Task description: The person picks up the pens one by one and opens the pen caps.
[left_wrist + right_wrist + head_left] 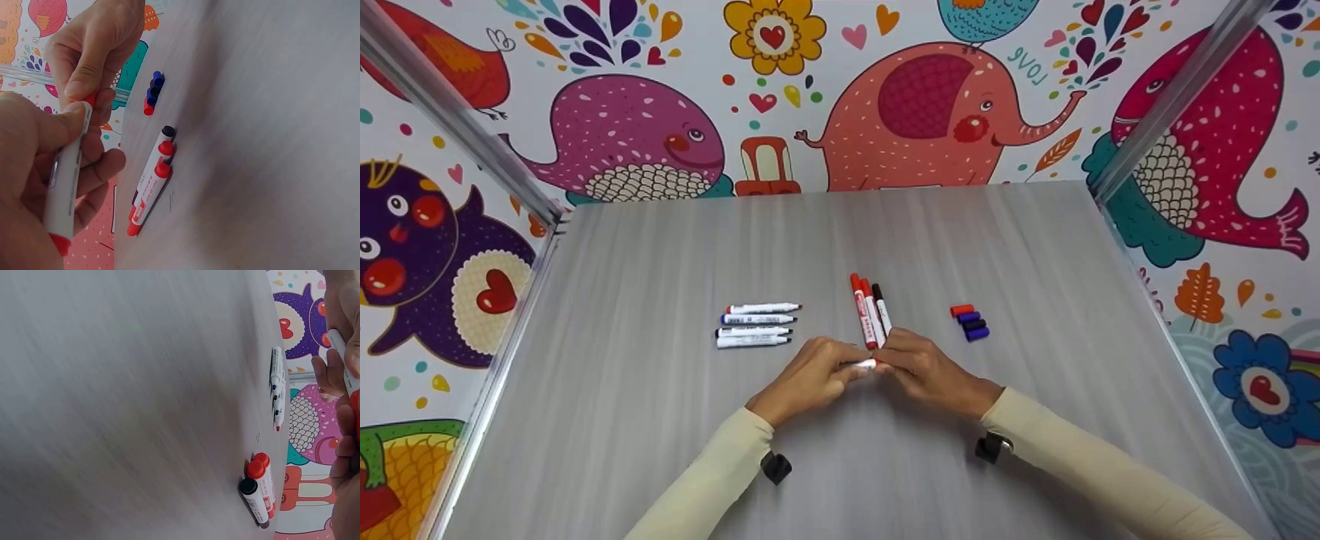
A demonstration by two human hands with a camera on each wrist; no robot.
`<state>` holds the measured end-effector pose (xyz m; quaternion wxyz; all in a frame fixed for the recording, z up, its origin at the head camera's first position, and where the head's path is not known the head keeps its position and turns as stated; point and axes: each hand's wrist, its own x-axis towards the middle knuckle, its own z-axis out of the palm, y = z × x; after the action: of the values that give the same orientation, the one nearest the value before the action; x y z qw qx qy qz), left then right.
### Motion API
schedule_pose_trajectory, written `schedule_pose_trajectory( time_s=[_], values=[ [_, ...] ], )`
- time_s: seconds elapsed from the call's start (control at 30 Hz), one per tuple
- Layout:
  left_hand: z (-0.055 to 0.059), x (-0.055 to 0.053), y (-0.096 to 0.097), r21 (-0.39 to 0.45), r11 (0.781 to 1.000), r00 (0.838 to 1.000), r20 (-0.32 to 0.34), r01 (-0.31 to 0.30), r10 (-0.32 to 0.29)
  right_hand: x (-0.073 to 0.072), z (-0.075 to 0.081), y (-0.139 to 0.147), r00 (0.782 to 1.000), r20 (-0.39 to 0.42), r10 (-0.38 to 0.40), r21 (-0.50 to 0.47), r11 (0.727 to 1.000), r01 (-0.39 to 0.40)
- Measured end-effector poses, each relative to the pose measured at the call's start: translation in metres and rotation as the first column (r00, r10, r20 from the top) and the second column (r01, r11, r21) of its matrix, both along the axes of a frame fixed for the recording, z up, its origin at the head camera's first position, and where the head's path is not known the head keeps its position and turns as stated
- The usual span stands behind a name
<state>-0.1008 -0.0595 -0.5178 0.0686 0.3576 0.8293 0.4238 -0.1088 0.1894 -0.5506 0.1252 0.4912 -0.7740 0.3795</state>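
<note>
Both hands meet near the middle of the table over one white-barrelled marker with a red end plug. My left hand grips its barrel, thumb laid along the side. At the other end, the right hand pinches the red cap between thumb and fingers. The cap sits against the barrel; fingers hide part of that joint. Just beyond the hands lie three capped markers side by side: two red ones and a black one.
Left of the hands, several uncapped markers lie in a stacked row, tips pointing right. To the right, several loose caps in red, blue and black form a short row. Metal posts and patterned walls border the grey table.
</note>
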Motion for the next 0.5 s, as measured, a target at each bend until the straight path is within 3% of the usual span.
schedule_pose_trajectory(
  time_s=[0.13,0.23,0.37,0.5],
  values=[
    [0.001,0.000,-0.006,0.007,1.000,0.999,0.043,0.001,-0.002,0.000,0.003,0.004,1.000,-0.013,0.017,-0.024,1.000,-0.017],
    [0.000,0.000,-0.020,0.014,0.999,0.998,0.052,-0.037,0.037,-0.005,0.006,0.017,1.000,0.002,0.019,-0.089,0.996,-0.019],
    [-0.003,0.000,-0.037,-0.004,0.991,0.991,0.000,-0.131,0.131,-0.012,0.008,0.035,0.997,0.065,-0.029,-0.176,0.983,0.040],
    [-0.007,0.002,-0.044,-0.036,0.979,0.979,-0.034,-0.203,0.202,-0.013,0.006,0.043,0.991,0.112,-0.075,-0.182,0.979,0.094]
  ],
)
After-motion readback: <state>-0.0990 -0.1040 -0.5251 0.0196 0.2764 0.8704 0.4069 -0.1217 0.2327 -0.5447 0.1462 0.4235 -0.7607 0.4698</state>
